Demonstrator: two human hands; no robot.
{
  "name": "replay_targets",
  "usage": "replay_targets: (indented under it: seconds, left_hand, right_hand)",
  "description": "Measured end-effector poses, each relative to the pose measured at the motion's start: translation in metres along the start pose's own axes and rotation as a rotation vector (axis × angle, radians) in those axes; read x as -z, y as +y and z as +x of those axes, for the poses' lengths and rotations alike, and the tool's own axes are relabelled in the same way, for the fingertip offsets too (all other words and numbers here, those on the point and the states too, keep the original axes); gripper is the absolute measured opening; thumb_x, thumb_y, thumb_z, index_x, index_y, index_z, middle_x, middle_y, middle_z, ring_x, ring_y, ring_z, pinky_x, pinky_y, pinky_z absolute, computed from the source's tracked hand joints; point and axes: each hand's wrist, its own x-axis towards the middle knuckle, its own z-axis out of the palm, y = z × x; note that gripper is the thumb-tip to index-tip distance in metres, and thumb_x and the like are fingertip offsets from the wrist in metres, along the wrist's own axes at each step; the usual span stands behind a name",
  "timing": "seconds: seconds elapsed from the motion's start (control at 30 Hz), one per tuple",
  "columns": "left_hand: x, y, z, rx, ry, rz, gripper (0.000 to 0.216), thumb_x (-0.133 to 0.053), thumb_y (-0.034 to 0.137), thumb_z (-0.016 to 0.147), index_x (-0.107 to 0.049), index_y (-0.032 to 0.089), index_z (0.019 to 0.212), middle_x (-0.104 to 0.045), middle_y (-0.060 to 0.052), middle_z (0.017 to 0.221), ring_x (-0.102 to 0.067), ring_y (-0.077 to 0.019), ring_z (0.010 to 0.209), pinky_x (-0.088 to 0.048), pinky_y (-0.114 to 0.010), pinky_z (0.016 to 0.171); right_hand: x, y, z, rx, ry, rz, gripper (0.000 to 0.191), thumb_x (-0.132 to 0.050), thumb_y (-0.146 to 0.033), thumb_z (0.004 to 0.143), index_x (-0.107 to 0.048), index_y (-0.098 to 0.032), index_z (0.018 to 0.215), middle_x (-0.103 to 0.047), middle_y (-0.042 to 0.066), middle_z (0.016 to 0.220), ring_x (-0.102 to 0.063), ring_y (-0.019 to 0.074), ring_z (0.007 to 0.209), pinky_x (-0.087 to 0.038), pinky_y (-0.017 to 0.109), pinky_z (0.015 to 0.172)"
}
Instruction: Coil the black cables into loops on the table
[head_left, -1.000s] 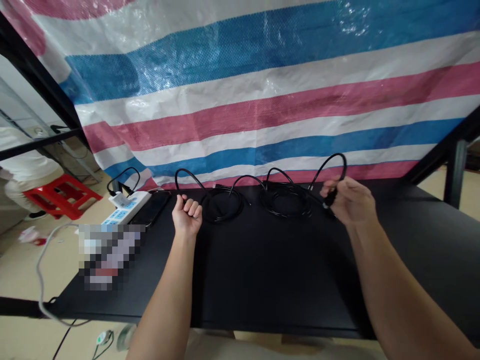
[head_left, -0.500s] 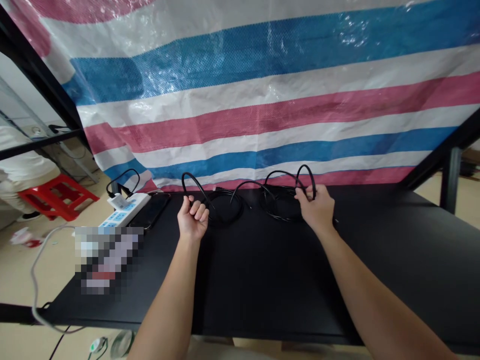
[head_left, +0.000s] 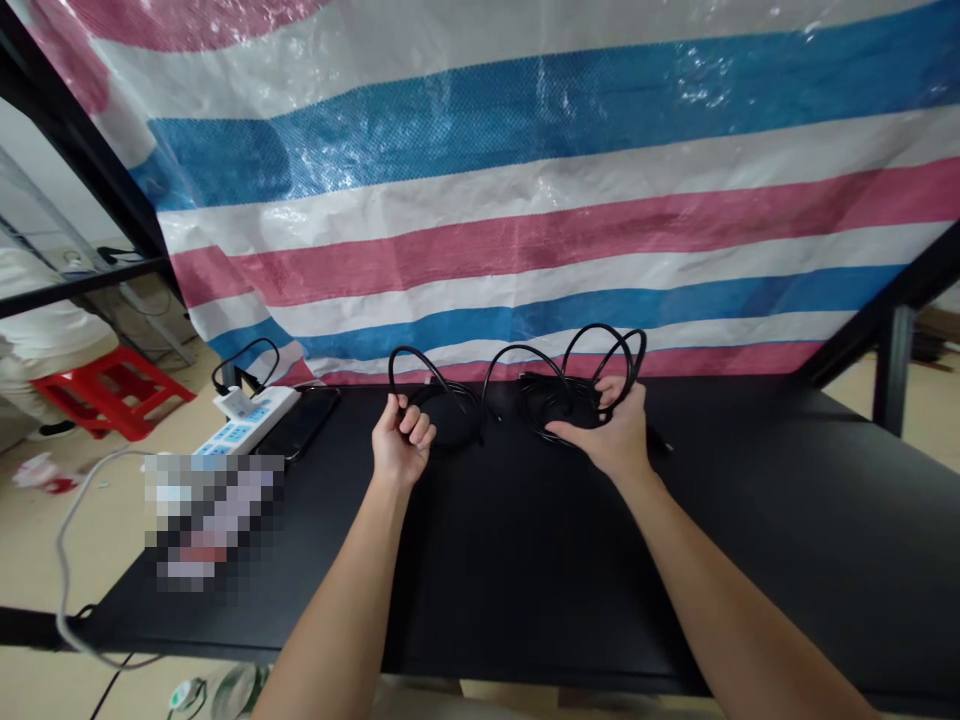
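A long black cable (head_left: 517,347) runs in raised arcs between my two hands above a black table (head_left: 517,560). My left hand (head_left: 403,445) is closed around one stretch of it, thumb pressed against curled fingers. On the right, my right hand (head_left: 621,435) has its fingers hooked round raised loops of the cable, while its thumb sticks out to the left. Between the hands, a cable coil (head_left: 529,415) lies on the table; another coil (head_left: 461,442) sits just right of my left hand. A cable end (head_left: 666,446) pokes out beyond my right hand.
A white power strip (head_left: 255,422) with plugs and a dark phone (head_left: 306,425) lie at the table's left, near a blurred-out patch. A striped plastic sheet (head_left: 517,240) hangs behind. Past the left edge are a red stool (head_left: 112,390) and a seated person.
My left hand has shifted slightly right with the cable. My right hand has moved a little left; its thumb has opened away from the fingers, and more cable now loops over them.
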Motion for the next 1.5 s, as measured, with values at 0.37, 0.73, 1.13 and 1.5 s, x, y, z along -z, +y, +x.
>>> replay_targets:
  seconds: [0.37, 0.73, 1.13, 1.5]
  left_hand:
    - [0.001, -0.007, 0.003, -0.033, 0.004, 0.138, 0.032, -0.052, 0.031, 0.088, -0.044, 0.018, 0.059, -0.030, 0.007, 0.047, -0.034, -0.0069, 0.038, -0.029, -0.017, 0.036]
    - [-0.004, -0.034, 0.003, -0.099, 0.103, 0.332, 0.032, -0.076, 0.036, 0.065, -0.054, 0.014, 0.059, -0.059, 0.000, 0.071, -0.063, -0.0166, 0.080, -0.055, -0.033, 0.067]
    - [-0.009, -0.052, -0.006, -0.199, 0.110, 0.348, 0.038, -0.077, 0.045, 0.062, -0.052, 0.017, 0.057, -0.058, 0.000, 0.069, -0.062, -0.0200, 0.089, -0.053, -0.035, 0.074]
    - [-0.007, -0.060, -0.009, -0.175, -0.091, 0.516, 0.042, -0.078, 0.034, 0.061, -0.048, 0.016, 0.038, -0.067, -0.006, 0.076, -0.062, -0.0154, 0.070, -0.048, -0.026, 0.061]
  right_hand:
    - [0.000, 0.001, 0.011, -0.369, 0.021, 0.458, 0.038, -0.069, -0.048, 0.066, -0.039, -0.025, 0.061, -0.041, -0.009, 0.043, -0.035, 0.0094, 0.037, -0.027, 0.023, 0.038]
    - [-0.009, -0.024, -0.005, -0.417, -0.381, 0.748, 0.072, -0.054, -0.091, 0.043, -0.030, -0.023, 0.051, -0.029, -0.008, 0.040, -0.025, 0.0082, 0.038, -0.022, 0.024, 0.038]
    - [-0.027, -0.032, -0.034, -0.345, -0.322, 0.505, 0.041, -0.076, -0.032, 0.057, -0.036, -0.023, 0.051, -0.040, -0.008, 0.041, -0.034, 0.0079, 0.040, -0.029, 0.024, 0.041]
    - [-0.006, -0.037, -0.010, -0.523, -0.466, 0.914, 0.067, -0.068, -0.060, 0.068, -0.017, -0.021, 0.049, -0.012, -0.010, 0.036, -0.018, 0.0070, 0.034, -0.021, 0.023, 0.036]
